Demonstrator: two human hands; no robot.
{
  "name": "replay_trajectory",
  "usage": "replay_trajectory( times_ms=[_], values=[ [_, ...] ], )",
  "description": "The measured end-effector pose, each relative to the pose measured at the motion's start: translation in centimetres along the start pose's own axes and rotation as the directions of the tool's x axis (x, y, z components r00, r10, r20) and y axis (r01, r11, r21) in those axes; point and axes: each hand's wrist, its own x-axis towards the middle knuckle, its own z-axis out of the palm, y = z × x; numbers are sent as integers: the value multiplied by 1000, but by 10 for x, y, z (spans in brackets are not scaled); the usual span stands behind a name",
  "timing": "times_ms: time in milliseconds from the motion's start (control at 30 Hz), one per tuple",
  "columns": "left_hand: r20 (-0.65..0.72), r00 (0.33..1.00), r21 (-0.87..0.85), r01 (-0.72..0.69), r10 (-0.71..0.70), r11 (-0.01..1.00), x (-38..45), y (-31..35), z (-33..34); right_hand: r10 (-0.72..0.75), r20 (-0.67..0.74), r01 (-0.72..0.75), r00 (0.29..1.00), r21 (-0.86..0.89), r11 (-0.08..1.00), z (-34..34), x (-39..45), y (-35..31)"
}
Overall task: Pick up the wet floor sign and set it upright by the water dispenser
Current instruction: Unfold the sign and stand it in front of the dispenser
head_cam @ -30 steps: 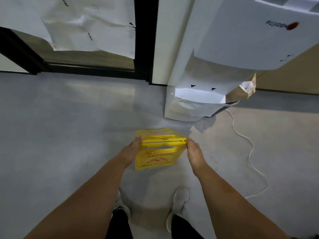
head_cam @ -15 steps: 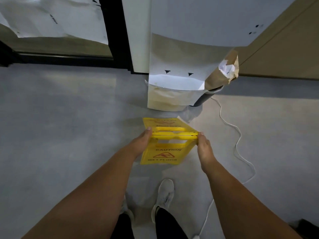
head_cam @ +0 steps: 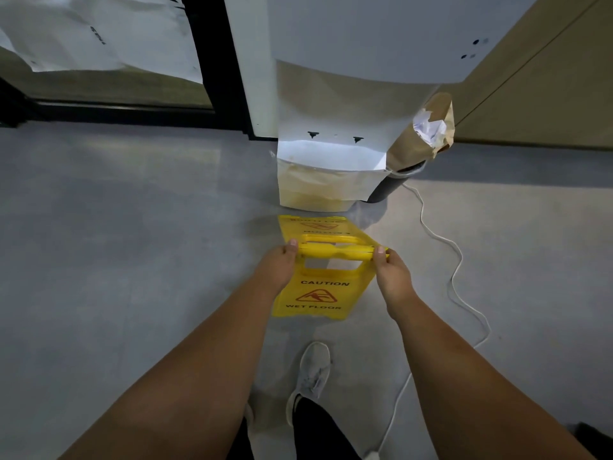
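Two panels, yellow, hinged at a top bar: wet floor sign (head_cam: 320,287), centre of the frame, opened in a tent shape. Near panel faces the camera, printed CAUTION, a slipping-figure triangle, WET FLOOR. Far panel slopes away toward the top of the frame, its print foreshortened. Whether the lower edges touch the floor (head_cam: 116,244) cannot be told.

Left hand (head_cam: 277,268): closed on the left end of the top bar, thumb on top. Right hand (head_cam: 393,275): closed on the right end of the same bar, thumb on top. Both forearms enter from the bottom of the frame.

Water dispenser (head_cam: 348,94): white, upper centre, its base just beyond the far panel of the sign; paper sheets cover its lower front.

Brown paper bag (head_cam: 421,137): right of the dispenser's base, holding crumpled white paper, above a dark cylindrical bin (head_cam: 386,187).

White cable (head_cam: 454,260): runs along the floor from the bin down the right side.

White shoe (head_cam: 313,370): lower centre, below the sign.

Papered glass panels (head_cam: 99,31): upper left, black-framed.
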Motion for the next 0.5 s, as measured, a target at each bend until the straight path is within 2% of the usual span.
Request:
replay_trajectory(
  times_ms=[167,300,500],
  values=[
    [-71,997,9,12,-12,1000,6,-5,-7,-39,53,41,998,-43,998,7,0,-5],
    [-89,996,58,-12,17,998,9,-8,-9,-2,98,4,995,-17,1000,7,-2,-3],
    [-161,984,131,-51,72,990,12,-7,-6,-17,46,17,999,2,1000,5,-5,-5]
  ],
)
